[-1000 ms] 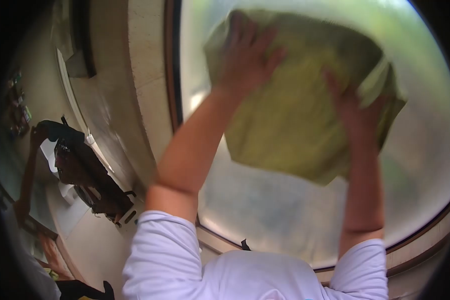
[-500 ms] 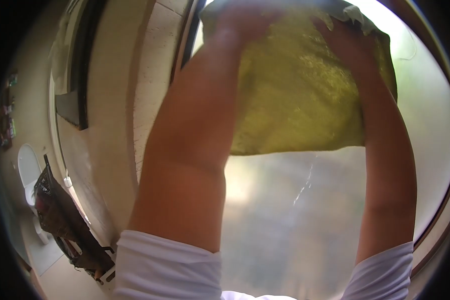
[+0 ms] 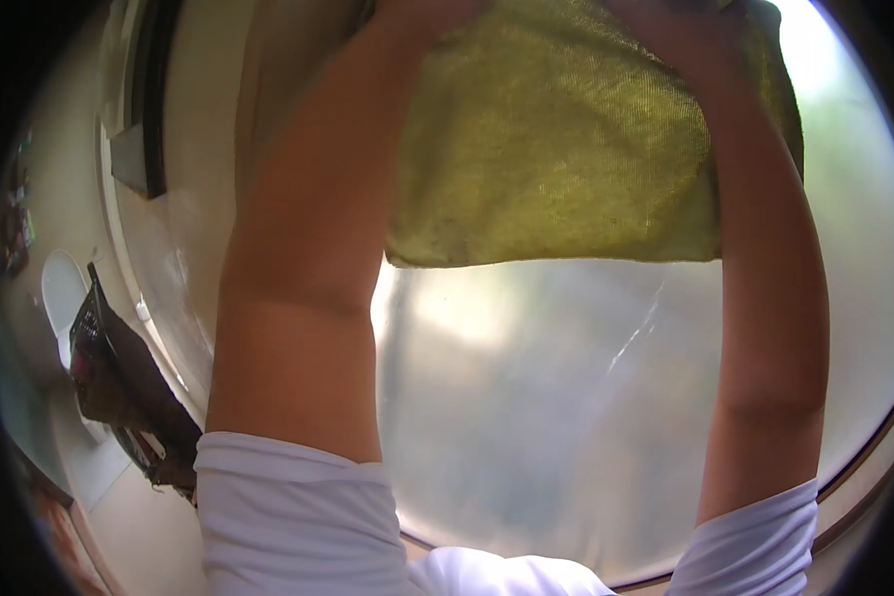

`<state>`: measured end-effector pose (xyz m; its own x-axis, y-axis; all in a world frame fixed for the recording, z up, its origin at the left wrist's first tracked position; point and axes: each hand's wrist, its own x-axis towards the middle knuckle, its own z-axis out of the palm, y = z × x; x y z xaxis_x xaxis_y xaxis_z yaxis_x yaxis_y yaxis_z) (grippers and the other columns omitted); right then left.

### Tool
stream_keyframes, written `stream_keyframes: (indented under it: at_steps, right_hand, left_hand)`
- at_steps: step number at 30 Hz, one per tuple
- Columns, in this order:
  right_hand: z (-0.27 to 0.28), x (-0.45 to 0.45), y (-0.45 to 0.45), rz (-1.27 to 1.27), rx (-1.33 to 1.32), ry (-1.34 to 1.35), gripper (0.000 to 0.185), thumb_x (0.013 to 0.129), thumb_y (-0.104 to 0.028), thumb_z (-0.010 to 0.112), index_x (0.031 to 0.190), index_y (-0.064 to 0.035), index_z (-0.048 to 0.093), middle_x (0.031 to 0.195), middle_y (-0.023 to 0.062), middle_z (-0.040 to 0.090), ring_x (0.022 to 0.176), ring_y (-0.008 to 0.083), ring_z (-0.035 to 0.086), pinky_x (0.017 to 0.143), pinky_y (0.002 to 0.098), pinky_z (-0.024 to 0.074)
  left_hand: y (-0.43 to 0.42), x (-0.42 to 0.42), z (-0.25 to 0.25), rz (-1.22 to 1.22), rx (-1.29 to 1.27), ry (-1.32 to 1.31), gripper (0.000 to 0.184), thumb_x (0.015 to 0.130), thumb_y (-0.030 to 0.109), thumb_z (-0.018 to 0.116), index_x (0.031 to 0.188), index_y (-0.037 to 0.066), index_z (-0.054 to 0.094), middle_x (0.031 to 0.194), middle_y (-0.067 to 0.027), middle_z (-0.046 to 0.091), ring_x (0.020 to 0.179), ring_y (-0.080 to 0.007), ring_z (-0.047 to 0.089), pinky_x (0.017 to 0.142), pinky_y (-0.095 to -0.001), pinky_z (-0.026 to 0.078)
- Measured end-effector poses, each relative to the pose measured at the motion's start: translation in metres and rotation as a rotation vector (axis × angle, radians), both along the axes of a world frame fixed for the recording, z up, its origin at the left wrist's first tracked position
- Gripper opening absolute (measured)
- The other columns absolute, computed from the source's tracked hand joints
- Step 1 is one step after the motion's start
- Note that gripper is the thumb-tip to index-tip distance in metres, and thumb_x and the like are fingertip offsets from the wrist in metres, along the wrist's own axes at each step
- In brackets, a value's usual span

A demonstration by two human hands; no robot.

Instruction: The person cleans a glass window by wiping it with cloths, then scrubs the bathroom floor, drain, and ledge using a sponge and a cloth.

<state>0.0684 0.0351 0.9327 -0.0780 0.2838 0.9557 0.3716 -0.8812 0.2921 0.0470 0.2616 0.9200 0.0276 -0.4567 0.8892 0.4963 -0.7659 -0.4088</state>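
Note:
A yellow-green cloth (image 3: pixel 556 149) is spread out near the top of the view, in front of a frosted window pane (image 3: pixel 526 397). My left hand (image 3: pixel 432 12) is at the cloth's upper left, mostly cut off by the top edge of the view. On the upper right, my right hand (image 3: pixel 680 35) lies on the cloth, its fingers blurred and partly out of view. Both arms reach up, and the cloth's lower part hangs down between them. The two hands hold the cloth up; its top edge is hidden.
A pale wall runs along the left, with a dark-framed fixture (image 3: pixel 141 154) on it. Lower left are a dark mesh basket-like thing (image 3: pixel 119 368) and a white toilet lid (image 3: pixel 65 288). A thin white streak (image 3: pixel 638 328) marks the pane. The window's frame (image 3: pixel 869 447) curves along the right.
The cloth's lower left edge has shifted left and up in view, along with my left hand and arm. The camera view has shifted, and more of the pane's bottom now shows.

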Motion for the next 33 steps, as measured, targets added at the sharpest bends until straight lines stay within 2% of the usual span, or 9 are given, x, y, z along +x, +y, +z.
stream_keyframes:
  at_steps: [3, 6, 8, 10, 12, 19, 21, 24, 33]
  right_hand:
    - [-0.036, -0.026, 0.01, 0.087, -0.02, 0.195, 0.062, 0.081, -0.054, 0.037, 0.11, -0.002, 0.053, 0.11, 0.0211, 0.052, 0.105, 0.0356, 0.046, 0.095, 0.0448, 0.0275]
    - [-0.069, -0.036, 0.021, -0.131, -0.103, 0.417, 0.057, 0.082, -0.05, 0.038, 0.11, -0.0034, 0.053, 0.103, 0.0207, 0.056, 0.097, 0.0352, 0.051, 0.093, 0.0435, 0.0309]
    - [-0.099, -0.022, 0.02, 0.08, -0.058, -0.258, 0.053, 0.083, -0.047, 0.038, 0.111, -0.0036, 0.052, 0.097, 0.0203, 0.058, 0.089, 0.0341, 0.055, 0.088, 0.0425, 0.0357]
    - [-0.123, -0.013, 0.017, 0.095, -0.05, -0.363, 0.053, 0.082, -0.05, 0.039, 0.112, -0.0085, 0.052, 0.098, 0.0159, 0.058, 0.09, 0.0314, 0.055, 0.085, 0.0441, 0.0378]
    - [-0.14, -0.012, 0.017, -0.079, -0.12, 0.095, 0.057, 0.077, -0.06, 0.043, 0.114, -0.0178, 0.052, 0.108, 0.0077, 0.056, 0.1, 0.0271, 0.052, 0.083, 0.0485, 0.0373]
    - [-0.218, -0.014, -0.003, 0.218, -0.045, 0.035, 0.058, 0.072, -0.056, 0.056, 0.106, -0.0091, 0.054, 0.101, 0.0075, 0.057, 0.091, 0.0285, 0.052, 0.082, 0.0465, 0.036]
    - [-0.241, -0.02, -0.007, 0.291, -0.035, 0.112, 0.062, 0.069, -0.056, 0.059, 0.107, -0.0068, 0.053, 0.1, 0.0093, 0.056, 0.092, 0.0302, 0.051, 0.082, 0.0459, 0.0354]
    - [-0.278, -0.026, -0.009, 0.233, -0.078, 0.276, 0.068, 0.067, -0.055, 0.062, 0.11, -0.0058, 0.049, 0.103, 0.0115, 0.053, 0.094, 0.0319, 0.049, 0.082, 0.045, 0.0348]
    - [-0.371, -0.036, -0.007, 0.369, -0.118, 0.803, 0.062, 0.07, -0.05, 0.058, 0.114, -0.008, 0.045, 0.109, 0.0094, 0.049, 0.1, 0.0277, 0.048, 0.084, 0.0392, 0.0384]
  left_hand:
    - [-0.004, -0.013, -0.022, 0.207, 0.024, 0.008, 0.04, 0.08, 0.015, 0.043, 0.119, 0.01, 0.045, 0.129, -0.0205, 0.033, 0.124, -0.037, 0.024, 0.097, -0.0416, 0.032]
    - [-0.003, -0.017, -0.047, 0.075, -0.205, 0.259, 0.039, 0.082, 0.021, 0.043, 0.119, 0.008, 0.045, 0.129, -0.0217, 0.033, 0.119, -0.0366, 0.032, 0.094, -0.0424, 0.035]
    - [-0.017, -0.03, -0.068, -0.191, -0.486, 0.292, 0.042, 0.083, 0.026, 0.043, 0.121, 0.008, 0.042, 0.131, -0.0215, 0.031, 0.117, -0.0373, 0.035, 0.092, -0.0438, 0.036]
    - [-0.029, -0.04, -0.094, -0.394, -0.625, 0.312, 0.046, 0.083, 0.03, 0.043, 0.123, 0.007, 0.039, 0.133, -0.0214, 0.028, 0.116, -0.0379, 0.036, 0.092, -0.0446, 0.036]
    - [-0.03, -0.044, -0.128, -0.534, -0.634, 0.319, 0.051, 0.083, 0.033, 0.043, 0.125, 0.006, 0.036, 0.135, -0.0211, 0.025, 0.117, -0.0386, 0.035, 0.092, -0.0449, 0.035]
    - [-0.028, -0.052, -0.213, -0.388, -0.6, 0.316, 0.055, 0.083, 0.036, 0.043, 0.13, 0.008, 0.03, 0.137, -0.0235, 0.019, 0.123, -0.0426, 0.024, 0.097, -0.0486, 0.028]
    - [-0.023, -0.054, -0.238, -0.428, -0.552, 0.352, 0.056, 0.084, 0.036, 0.043, 0.13, 0.008, 0.029, 0.136, -0.0244, 0.02, 0.124, -0.0437, 0.021, 0.098, -0.0505, 0.026]
    - [-0.011, -0.046, -0.279, -0.447, -0.467, 0.24, 0.05, 0.076, 0.044, 0.055, 0.111, 0.009, 0.05, 0.126, -0.0269, 0.034, 0.117, -0.0454, 0.03, 0.091, -0.0469, 0.035]
    - [-0.011, -0.053, -0.416, -0.401, -0.709, 0.406, 0.058, 0.075, 0.046, 0.053, 0.116, 0.005, 0.046, 0.127, -0.0307, 0.028, 0.116, -0.048, 0.029, 0.095, -0.0496, 0.029]
